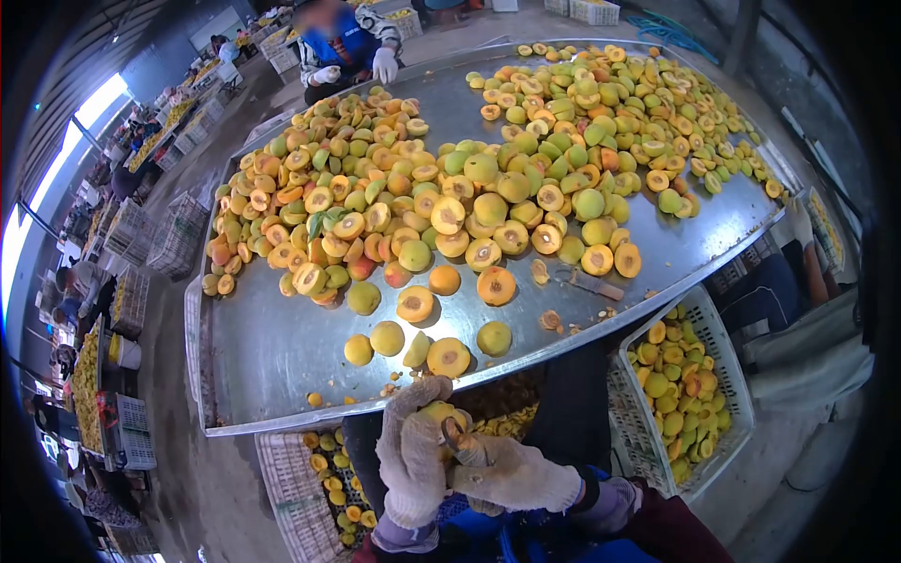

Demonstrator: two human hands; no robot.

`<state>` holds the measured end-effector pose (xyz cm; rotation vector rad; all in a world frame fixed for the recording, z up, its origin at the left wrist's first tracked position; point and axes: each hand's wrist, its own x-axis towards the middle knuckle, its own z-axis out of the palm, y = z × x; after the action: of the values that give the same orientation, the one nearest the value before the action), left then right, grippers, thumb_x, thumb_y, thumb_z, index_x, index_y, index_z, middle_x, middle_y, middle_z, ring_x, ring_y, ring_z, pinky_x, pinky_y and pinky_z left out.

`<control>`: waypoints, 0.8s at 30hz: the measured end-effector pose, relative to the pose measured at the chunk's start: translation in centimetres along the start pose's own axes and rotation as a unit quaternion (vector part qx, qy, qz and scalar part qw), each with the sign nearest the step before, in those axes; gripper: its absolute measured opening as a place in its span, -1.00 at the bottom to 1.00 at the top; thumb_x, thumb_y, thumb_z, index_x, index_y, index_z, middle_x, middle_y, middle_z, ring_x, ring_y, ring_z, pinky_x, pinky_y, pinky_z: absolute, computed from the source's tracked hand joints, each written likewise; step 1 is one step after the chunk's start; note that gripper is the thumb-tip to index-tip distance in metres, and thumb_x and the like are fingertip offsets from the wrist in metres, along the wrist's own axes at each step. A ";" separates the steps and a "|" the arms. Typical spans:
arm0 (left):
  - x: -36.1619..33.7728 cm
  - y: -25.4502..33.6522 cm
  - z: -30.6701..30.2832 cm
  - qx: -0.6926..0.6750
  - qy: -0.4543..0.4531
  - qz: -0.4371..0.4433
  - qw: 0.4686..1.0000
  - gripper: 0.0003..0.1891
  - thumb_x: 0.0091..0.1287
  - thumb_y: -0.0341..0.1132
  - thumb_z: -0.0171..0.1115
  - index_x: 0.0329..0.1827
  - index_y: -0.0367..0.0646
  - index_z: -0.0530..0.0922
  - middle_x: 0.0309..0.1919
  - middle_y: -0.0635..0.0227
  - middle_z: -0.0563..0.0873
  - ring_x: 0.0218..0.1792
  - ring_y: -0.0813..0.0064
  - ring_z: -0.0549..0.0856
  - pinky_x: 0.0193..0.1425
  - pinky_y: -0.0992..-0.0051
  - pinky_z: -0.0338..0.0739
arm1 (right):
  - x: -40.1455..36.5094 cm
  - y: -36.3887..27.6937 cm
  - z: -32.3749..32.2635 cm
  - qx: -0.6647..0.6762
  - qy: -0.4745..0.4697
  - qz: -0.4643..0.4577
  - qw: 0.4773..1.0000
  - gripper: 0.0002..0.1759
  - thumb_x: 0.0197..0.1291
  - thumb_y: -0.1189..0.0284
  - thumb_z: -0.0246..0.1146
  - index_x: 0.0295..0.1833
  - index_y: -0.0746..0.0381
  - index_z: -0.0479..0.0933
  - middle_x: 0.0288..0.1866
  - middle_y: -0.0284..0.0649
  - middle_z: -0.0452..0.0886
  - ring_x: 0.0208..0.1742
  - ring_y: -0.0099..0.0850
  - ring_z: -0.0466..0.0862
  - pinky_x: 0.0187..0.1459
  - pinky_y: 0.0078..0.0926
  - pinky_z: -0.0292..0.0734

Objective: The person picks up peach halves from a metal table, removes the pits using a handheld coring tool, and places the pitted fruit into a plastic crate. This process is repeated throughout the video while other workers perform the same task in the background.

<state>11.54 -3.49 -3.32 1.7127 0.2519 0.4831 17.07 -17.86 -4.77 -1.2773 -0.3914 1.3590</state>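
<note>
Both my hands wear pale, soiled work gloves and meet just in front of the table edge. My left hand (413,460) is wrapped round a yellow-green peach (439,411), mostly covered by the fingers. From the right, my right hand (516,477) is closed on a small curved tool (454,433), its dark curved end against the peach; its handle is hidden in the glove. Just beyond my hands, a cut peach half (449,357) lies face up, showing its stone, beside a few other peaches (387,338).
The metal table (272,375) bears heaps of halved peaches (488,197) and a wooden-handled tool (591,281). Crates of peaches stand below, one at right (741,413), one at left (291,488). Opposite is a gloved co-worker (352,47). Another person's leg (765,291) is at right.
</note>
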 end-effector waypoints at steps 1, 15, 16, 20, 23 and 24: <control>0.1 0.2 0.1 0.021 -0.002 0.013 1.000 -0.55 0.55 -0.15 -0.07 0.21 -0.40 0.46 0.04 -0.03 0.64 -0.10 0.24 0.72 0.08 0.29 0.58 | -0.1 0.3 -0.2 0.043 -0.012 -0.023 0.999 -0.66 0.35 0.12 0.23 -0.03 0.16 0.46 -0.57 -0.35 0.54 -0.59 -0.55 0.58 -0.57 -0.59 0.45; 0.0 -0.9 0.7 0.170 -0.033 0.253 0.952 -0.45 0.57 0.01 -0.10 0.26 -0.38 0.42 0.18 0.01 0.55 0.06 0.24 0.64 0.23 0.20 0.49 | -0.4 2.6 -1.2 0.142 -0.048 -0.090 0.985 -0.69 0.30 0.20 0.30 -0.25 0.26 0.55 -0.60 -0.33 0.54 -0.69 -0.57 0.49 -0.67 -0.64 0.38; 0.2 -0.9 0.5 0.160 -0.058 0.216 0.961 -0.46 0.56 -0.01 -0.08 0.27 -0.37 0.41 0.20 -0.01 0.53 0.06 0.22 0.65 0.25 0.18 0.48 | -0.5 2.5 -1.2 0.143 -0.046 -0.059 0.987 -0.71 0.30 0.22 0.29 -0.25 0.24 0.55 -0.58 -0.33 0.54 -0.67 -0.58 0.49 -0.65 -0.64 0.38; -0.1 -1.7 0.9 0.029 -0.062 0.110 0.992 -0.50 0.55 -0.07 -0.05 0.28 -0.35 0.40 0.18 -0.04 0.54 0.08 0.17 0.64 0.31 0.08 0.41 | -0.5 2.3 -2.0 0.112 -0.048 0.010 0.992 -0.73 0.31 0.23 0.27 -0.25 0.24 0.56 -0.59 -0.34 0.53 -0.66 -0.59 0.48 -0.63 -0.64 0.37; 0.7 -1.1 0.8 0.138 -0.067 0.267 0.951 -0.50 0.57 -0.06 -0.10 0.28 -0.35 0.40 0.09 0.00 0.61 0.05 0.19 0.65 0.26 0.14 0.46 | -0.4 2.6 -1.8 0.156 -0.085 0.003 0.984 -0.71 0.32 0.22 0.24 -0.27 0.25 0.56 -0.61 -0.35 0.51 -0.70 -0.59 0.45 -0.67 -0.63 0.35; 1.0 -1.1 0.7 0.138 -0.067 0.267 0.951 -0.50 0.57 -0.06 -0.10 0.28 -0.35 0.40 0.09 0.00 0.61 0.05 0.19 0.65 0.26 0.14 0.46 | -0.3 2.7 -1.4 0.140 -0.049 -0.038 0.988 -0.70 0.33 0.22 0.23 -0.29 0.25 0.56 -0.65 -0.36 0.47 -0.74 -0.59 0.41 -0.72 -0.62 0.30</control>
<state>12.81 -3.48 -4.36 2.0824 -0.2669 0.7496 16.80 -19.46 -7.30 -0.9592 -0.3011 1.3619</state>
